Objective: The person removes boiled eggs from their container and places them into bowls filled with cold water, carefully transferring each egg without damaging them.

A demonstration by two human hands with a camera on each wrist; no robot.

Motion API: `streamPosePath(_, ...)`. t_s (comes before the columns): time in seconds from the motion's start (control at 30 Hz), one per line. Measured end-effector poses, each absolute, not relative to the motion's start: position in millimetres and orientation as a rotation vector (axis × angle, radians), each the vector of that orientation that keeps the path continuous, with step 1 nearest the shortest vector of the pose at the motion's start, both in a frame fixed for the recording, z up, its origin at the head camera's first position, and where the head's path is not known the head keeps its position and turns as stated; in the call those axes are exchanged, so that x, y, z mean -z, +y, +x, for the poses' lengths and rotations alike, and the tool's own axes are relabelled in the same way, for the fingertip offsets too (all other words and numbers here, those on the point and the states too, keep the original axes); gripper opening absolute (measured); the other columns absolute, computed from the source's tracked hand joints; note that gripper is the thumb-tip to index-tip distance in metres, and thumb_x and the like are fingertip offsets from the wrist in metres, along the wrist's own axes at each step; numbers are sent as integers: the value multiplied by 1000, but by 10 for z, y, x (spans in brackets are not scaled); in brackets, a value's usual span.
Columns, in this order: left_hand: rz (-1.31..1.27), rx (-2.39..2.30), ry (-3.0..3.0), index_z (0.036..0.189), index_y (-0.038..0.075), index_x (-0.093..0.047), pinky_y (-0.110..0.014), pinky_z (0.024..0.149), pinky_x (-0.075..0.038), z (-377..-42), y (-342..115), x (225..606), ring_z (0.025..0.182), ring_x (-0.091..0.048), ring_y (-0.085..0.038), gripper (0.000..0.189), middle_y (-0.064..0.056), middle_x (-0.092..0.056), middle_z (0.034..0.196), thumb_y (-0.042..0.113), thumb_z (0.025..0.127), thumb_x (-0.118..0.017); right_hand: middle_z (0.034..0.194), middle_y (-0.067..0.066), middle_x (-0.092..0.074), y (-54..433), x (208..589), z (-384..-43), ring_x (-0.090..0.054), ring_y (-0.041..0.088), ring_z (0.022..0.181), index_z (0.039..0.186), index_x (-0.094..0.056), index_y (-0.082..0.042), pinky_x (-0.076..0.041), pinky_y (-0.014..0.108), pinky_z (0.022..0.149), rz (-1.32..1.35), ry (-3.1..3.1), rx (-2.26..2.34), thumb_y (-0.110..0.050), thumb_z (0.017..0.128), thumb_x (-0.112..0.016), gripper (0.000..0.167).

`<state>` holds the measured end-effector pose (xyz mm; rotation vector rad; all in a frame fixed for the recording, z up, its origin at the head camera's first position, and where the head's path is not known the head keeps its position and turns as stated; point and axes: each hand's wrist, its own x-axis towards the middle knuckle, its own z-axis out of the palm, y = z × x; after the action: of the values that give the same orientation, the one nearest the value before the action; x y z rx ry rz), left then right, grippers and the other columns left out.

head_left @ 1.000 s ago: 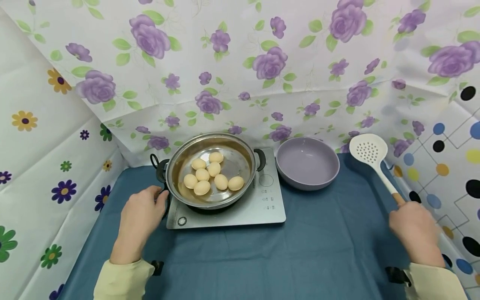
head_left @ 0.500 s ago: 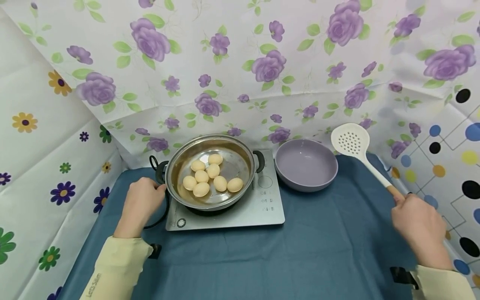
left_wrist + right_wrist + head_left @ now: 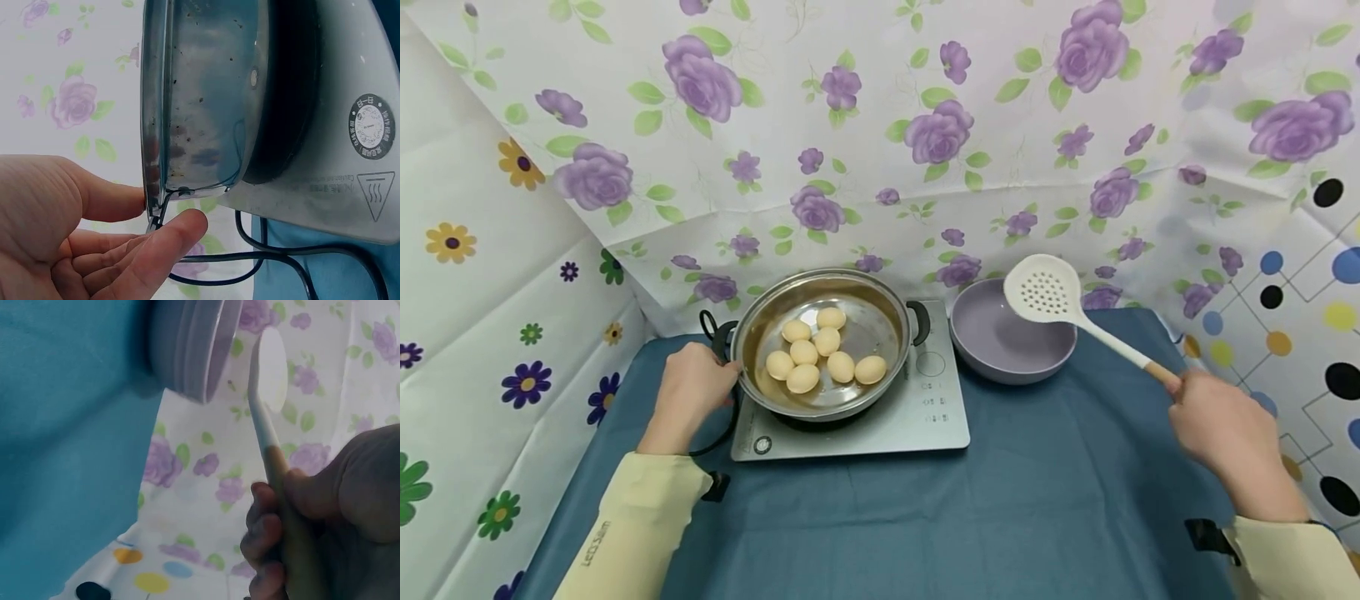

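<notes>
Compared with half a second ago, the white skimmer (image 3: 1045,292) gripped in the right hand (image 3: 1223,433) has been swung across to the purple bowl (image 3: 1007,354), while the pot (image 3: 883,325) is pinched at its left edge by the left hand (image 3: 691,379). Eight eggs (image 3: 803,352) are held in the pot, set upon the cooktop (image 3: 925,429), whose front edge is bordered by blue cloth (image 3: 880,517). The surface is backed by floral sheeting (image 3: 865,158).

Rose-print backdrop (image 3: 880,158), daisy-print side sheet (image 3: 482,321), dotted side sheet (image 3: 1303,329), blue tablecloth (image 3: 880,521)
</notes>
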<state>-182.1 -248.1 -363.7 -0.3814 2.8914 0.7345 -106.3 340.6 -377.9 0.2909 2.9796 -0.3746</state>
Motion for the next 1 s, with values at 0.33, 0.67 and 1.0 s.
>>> streamPosePath(0.33, -372, -779, 2874, 54, 6, -60, -33, 44, -48, -1871, -2423, 3639, 48, -64, -15, 43, -7, -66, 53, 26, 91, -52, 69, 9, -53, 3161, 3651, -1273, -42, 20, 50, 114, -49, 1, -30, 33, 42, 12, 3067, 426, -38, 100, -33, 44)
streamPosePath(0.67, -405, -868, 2832, 63, 1, -68, -33, 48, -51, -1879, -2421, 3624, 48, -65, -14, 33, -4, -65, 51, 21, 87, -57, 62, 6, -47, 2977, 3445, -1500, -40, 20, 47, 101, -56, -8, -29, 32, 42, -133, 3156, 385, -52, 97, -28, 52)
streamPosePath(1.0, -416, -911, 2772, 74, -1, -69, -34, 59, -55, -1912, -2438, 3584, 52, -68, -15, 21, -5, -67, 52, 14, 82, -57, 63, 1, -51, 2676, 3164, -1749, -44, 17, 49, 100, -60, -14, -31, 32, 43, -327, 3187, 97, -54, 96, -27, 52)
